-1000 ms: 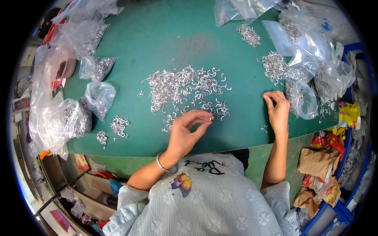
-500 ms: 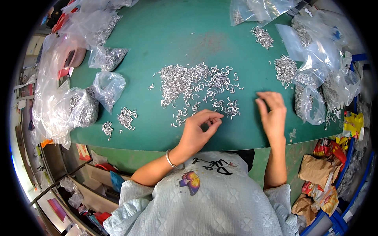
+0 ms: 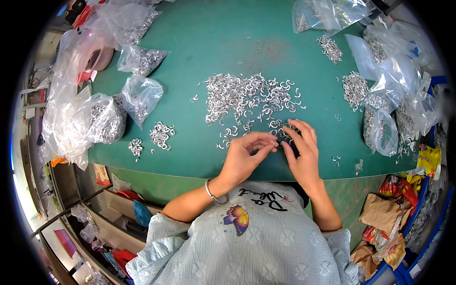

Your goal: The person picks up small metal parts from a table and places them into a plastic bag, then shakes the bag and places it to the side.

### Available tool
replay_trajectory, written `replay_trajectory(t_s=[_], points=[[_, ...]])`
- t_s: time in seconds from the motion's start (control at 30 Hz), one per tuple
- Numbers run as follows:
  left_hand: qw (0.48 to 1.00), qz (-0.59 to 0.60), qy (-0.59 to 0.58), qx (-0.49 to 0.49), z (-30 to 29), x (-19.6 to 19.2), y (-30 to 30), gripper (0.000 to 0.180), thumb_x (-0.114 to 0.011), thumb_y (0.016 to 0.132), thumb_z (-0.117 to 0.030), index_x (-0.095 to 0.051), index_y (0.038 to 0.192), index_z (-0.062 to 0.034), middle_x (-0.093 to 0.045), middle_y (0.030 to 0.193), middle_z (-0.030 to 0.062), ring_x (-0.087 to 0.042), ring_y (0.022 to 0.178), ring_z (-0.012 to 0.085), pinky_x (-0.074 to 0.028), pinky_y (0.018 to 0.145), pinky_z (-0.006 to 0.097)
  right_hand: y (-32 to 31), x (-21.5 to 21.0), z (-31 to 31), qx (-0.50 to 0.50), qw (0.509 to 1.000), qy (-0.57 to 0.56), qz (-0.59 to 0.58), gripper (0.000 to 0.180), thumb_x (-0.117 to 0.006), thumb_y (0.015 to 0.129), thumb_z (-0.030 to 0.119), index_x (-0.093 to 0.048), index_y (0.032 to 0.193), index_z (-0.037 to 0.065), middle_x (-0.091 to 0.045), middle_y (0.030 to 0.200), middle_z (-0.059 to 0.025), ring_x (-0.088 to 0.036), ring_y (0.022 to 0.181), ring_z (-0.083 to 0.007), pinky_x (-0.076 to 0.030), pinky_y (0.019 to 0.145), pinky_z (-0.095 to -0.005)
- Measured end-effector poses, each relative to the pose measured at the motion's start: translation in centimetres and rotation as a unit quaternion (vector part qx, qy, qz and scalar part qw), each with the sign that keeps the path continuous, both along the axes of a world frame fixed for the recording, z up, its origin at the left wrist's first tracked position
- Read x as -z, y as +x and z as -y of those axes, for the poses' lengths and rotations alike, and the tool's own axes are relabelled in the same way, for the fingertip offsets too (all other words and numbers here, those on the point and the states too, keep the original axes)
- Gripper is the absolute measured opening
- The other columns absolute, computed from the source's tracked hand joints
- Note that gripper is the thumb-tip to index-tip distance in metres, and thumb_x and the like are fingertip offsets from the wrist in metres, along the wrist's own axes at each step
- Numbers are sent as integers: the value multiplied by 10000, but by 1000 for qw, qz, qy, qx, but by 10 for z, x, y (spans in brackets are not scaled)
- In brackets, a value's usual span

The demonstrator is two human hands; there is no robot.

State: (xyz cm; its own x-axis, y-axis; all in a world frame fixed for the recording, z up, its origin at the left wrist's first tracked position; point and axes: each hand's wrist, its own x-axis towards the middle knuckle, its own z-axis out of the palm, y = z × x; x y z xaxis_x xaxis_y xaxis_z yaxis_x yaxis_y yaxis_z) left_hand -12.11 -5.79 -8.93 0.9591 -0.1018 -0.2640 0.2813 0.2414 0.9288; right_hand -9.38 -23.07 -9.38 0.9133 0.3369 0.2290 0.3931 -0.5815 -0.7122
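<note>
My left hand (image 3: pixel 244 157), with a silver bangle on its wrist, is pinched at the near edge of the pile. A small silvery curved metal piece (image 3: pixel 274 143) shows at its fingertips. Close to it on the right is my right hand (image 3: pixel 305 154), its thumb and fingers apart; nothing can be made out between them. Just beyond both hands spreads a broad loose pile of small C-shaped metal pieces (image 3: pixel 232 97) on the green table (image 3: pixel 204 42). A few strays (image 3: pixel 336 160) lie right of my right hand.
Two small heaps (image 3: pixel 162 135) of pieces lie at the left, and two more (image 3: pixel 355 89) at the right. Clear plastic bags of pieces line the left (image 3: pixel 109 121) and right (image 3: pixel 380 128) sides. Another bag (image 3: pixel 327 14) lies at the far right.
My right hand has moved left, from the table's right part to beside my left hand. The left hand stays pinched near the pile's edge. The whole view has shifted slightly.
</note>
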Motion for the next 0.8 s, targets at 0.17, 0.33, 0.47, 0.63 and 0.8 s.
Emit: replay_trajectory(t_s=[0.17, 0.33, 0.47, 0.63, 0.8], points=[[998, 3, 69, 4, 3, -5, -3, 148, -607, 868, 49, -634, 1010, 83, -673, 957, 134, -661, 881, 165, -547, 804, 260, -5, -14, -6, -14, 992, 116, -48, 206, -736, 739, 52, -659, 924, 10, -655, 878, -99, -607, 817, -274, -449, 768, -370], [1000, -17, 16, -2, 7, 0, -3, 134, -585, 896, 17, -637, 990, 96, -679, 928, 125, -667, 844, 162, -556, 770, 261, -7, -8, -8, 13, 982, 175, -66, 147, -737, 739, 53, -661, 846, -14, -662, 799, -114, -611, 745, -279, -468, 698, -359], [1000, -22, 0, 20, 17, -3, -2, 170, -555, 912, 19, -631, 1042, 98, -675, 963, 145, -665, 869, 177, -552, 799, 277, -12, -8, 3, 48, 981, 176, -67, 123, -724, 746, 27, -658, 840, -16, -661, 798, -114, -602, 728, -274, -469, 691, -348], [993, 9, -51, 103, 37, -15, 4, 232, -484, 938, 38, -585, 1139, 95, -654, 1066, 144, -647, 995, 204, -524, 867, 288, -21, -13, 26, 112, 977, 183, -11, 80, -698, 764, -8, -652, 829, -22, -650, 785, -121, -603, 713, -261, -472, 672, -332], [988, 77, 30, 133, 47, -11, 5, 217, -517, 912, 42, -621, 1103, 45, -670, 1035, 117, -657, 941, 182, -520, 842, 287, -32, -17, 77, 282, 947, 155, 20, 30, -632, 813, -23, -641, 784, -22, -652, 787, -99, -610, 729, -174, -488, 673, -291]])
